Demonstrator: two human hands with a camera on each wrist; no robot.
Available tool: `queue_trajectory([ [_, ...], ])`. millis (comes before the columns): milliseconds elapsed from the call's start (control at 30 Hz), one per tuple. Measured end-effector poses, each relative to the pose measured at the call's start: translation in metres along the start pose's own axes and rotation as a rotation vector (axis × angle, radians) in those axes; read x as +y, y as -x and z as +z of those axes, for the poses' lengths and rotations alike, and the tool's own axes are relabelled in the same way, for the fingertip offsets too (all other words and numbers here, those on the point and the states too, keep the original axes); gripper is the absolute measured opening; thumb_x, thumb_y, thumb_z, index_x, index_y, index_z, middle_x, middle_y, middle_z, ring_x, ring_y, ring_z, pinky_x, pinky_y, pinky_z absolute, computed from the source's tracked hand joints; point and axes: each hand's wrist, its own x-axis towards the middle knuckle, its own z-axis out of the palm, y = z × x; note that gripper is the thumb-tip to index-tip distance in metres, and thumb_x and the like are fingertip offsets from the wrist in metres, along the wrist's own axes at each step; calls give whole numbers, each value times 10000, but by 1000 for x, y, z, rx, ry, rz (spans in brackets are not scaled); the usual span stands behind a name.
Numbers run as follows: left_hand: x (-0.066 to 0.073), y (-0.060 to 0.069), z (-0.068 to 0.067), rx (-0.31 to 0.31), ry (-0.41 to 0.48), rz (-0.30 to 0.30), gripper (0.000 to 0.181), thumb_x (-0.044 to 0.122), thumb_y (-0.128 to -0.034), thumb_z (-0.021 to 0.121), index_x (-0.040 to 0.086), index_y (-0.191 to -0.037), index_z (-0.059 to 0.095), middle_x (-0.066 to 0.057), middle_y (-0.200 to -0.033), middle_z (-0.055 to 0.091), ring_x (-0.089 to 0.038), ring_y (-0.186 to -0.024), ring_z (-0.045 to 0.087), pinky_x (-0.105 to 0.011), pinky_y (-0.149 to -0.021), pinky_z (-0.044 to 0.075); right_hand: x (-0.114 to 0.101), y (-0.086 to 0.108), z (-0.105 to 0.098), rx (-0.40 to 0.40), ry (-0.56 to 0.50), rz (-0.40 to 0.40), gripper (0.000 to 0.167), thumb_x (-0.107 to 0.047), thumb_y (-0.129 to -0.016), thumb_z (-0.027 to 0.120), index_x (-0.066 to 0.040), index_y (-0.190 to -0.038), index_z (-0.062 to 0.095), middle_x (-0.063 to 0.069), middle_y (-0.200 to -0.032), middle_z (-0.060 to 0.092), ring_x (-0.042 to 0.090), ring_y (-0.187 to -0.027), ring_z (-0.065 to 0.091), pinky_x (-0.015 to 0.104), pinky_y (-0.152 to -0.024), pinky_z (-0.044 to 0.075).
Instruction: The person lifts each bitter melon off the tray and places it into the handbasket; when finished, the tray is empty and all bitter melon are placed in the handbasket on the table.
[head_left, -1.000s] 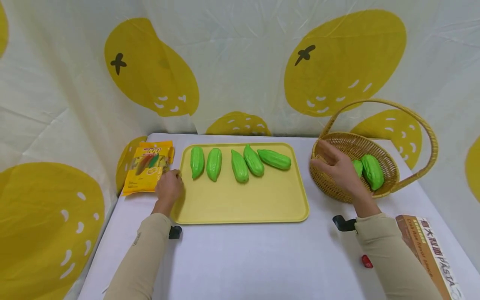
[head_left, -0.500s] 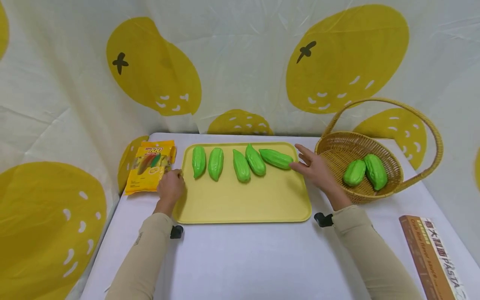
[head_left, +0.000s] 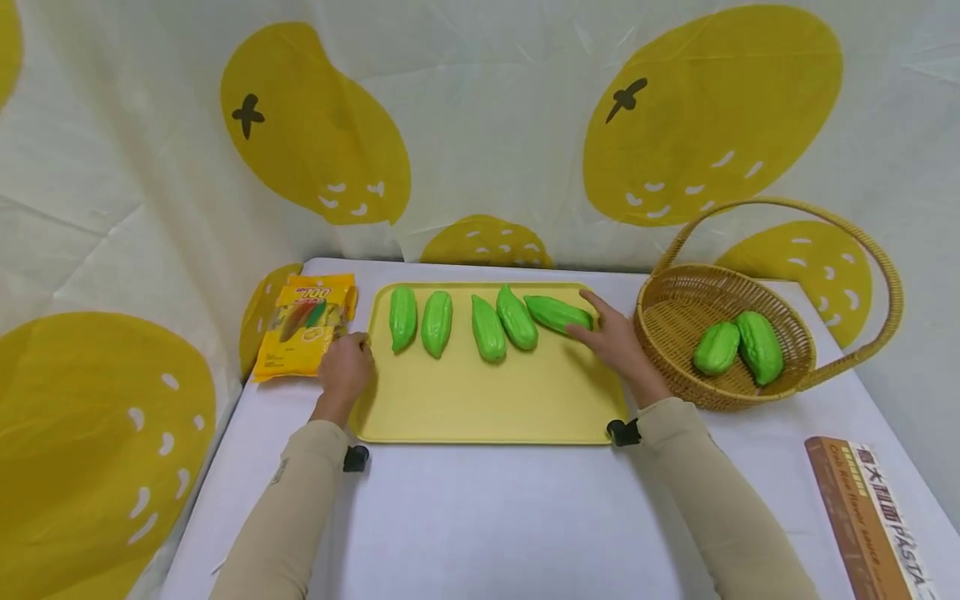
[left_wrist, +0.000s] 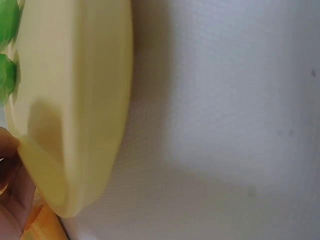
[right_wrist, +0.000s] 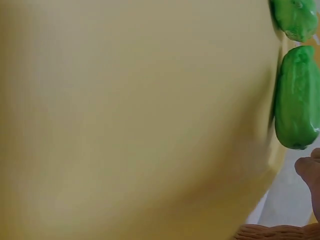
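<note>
A yellow tray (head_left: 487,408) lies on the table with several glossy green ridged gourds along its far half. My left hand (head_left: 346,367) pinches the tray's left rim, thumb on top, as the left wrist view shows with the thumb (left_wrist: 7,144) at the edge. At the tray's right side my right hand (head_left: 617,346) is held with thumb and fingers spread near the end of the rightmost gourd (head_left: 557,313). In the right wrist view a small gap shows between the thumb (right_wrist: 309,170) and that gourd (right_wrist: 297,100).
To the right stands a wicker basket (head_left: 675,383) with a tall handle and two green gourds (head_left: 761,347) inside. A yellow snack bag (head_left: 303,325) lies left of the tray. A brown pasta box (head_left: 862,508) is at the front right.
My right hand has moved left from over the basket to the rightmost gourd on the tray. The left hand stays at the tray's rim.
</note>
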Motion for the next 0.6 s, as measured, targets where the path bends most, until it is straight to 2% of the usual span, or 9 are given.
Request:
queue_trajectory([
  [167,0,1,-1,20,-10,0,339,143,-1026,479,72,-1286,685,-226,-1246,702,-474,-1087,671,-598,-877,538,4,-10,8,-11,6,11,754,-284,-1001,661,-106,-1620,270,264,-1649,283,475,-1521,269,616,-1217,270],
  [300,1,1,-1,32,-10,-2,328,138,-1024,482,74,-1264,696,-227,-1226,710,-476,-1079,674,-604,-871,537,7,-12,12,-8,-2,-13,735,-270,-1001,662,-96,-1612,292,293,-1619,327,477,-1502,307,604,-1211,286],
  [433,1,0,-1,28,-10,4,334,138,-1028,470,71,-1264,696,-231,-1227,709,-481,-1079,674,-608,-870,538,9,-13,15,-18,-24,-10,700,-256,-1014,641,-116,-1611,304,290,-1619,329,471,-1497,318,607,-1196,308],
  [600,1,1,-1,25,-9,4,336,144,-1032,471,62,-1275,688,-244,-1227,704,-485,-1086,669,-611,-878,534,13,-15,19,-17,3,-1,641,-220,-1027,615,-125,-1599,342,260,-1636,316,457,-1509,308,582,-1213,296],
])
